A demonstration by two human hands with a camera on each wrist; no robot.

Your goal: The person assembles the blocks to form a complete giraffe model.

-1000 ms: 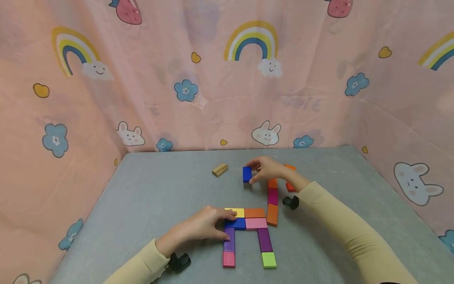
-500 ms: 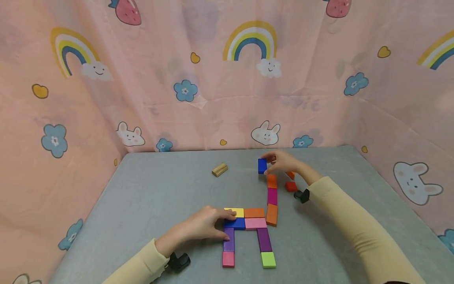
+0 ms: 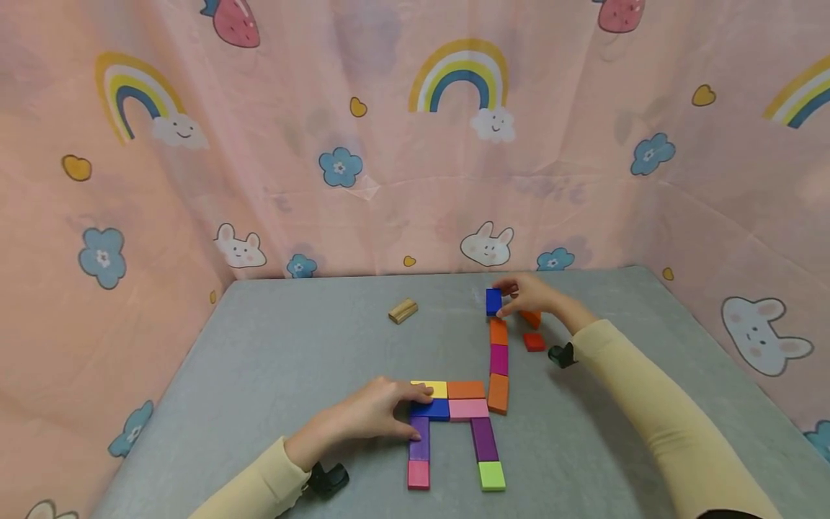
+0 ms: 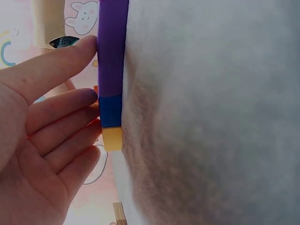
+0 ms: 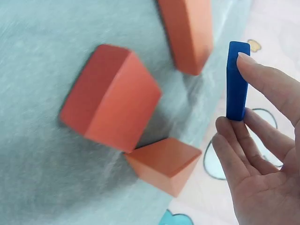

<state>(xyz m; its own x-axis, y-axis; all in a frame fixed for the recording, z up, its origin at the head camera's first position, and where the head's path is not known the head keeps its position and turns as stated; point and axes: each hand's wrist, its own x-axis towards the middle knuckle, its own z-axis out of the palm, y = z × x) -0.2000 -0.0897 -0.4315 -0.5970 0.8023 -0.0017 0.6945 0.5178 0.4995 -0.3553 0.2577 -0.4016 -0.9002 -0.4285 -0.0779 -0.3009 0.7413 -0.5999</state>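
My right hand (image 3: 528,294) pinches a blue block (image 3: 493,302) between thumb and fingers, just past the far end of a column made of an orange block (image 3: 498,331), a magenta block (image 3: 498,360) and another orange block (image 3: 498,395). The right wrist view shows the blue block (image 5: 237,84) held above the table. My left hand (image 3: 372,411) has its thumb by the violet block (image 3: 421,448) and its fingers at the flat blue block (image 3: 434,411) and the yellow block (image 3: 439,390). An orange block (image 3: 465,390) and a pink block (image 3: 468,409) adjoin these.
A dark purple block (image 3: 484,440) with a lime block (image 3: 492,476) forms one leg; a rose block (image 3: 418,475) ends the other. Right of the column lie a red block (image 3: 534,342) and an orange wedge (image 3: 533,319). Plain wooden pieces (image 3: 403,311) lie at the back.
My right hand has carried the blue block rightward and slightly away, from left of the column to its far end. The left hand stays in place.
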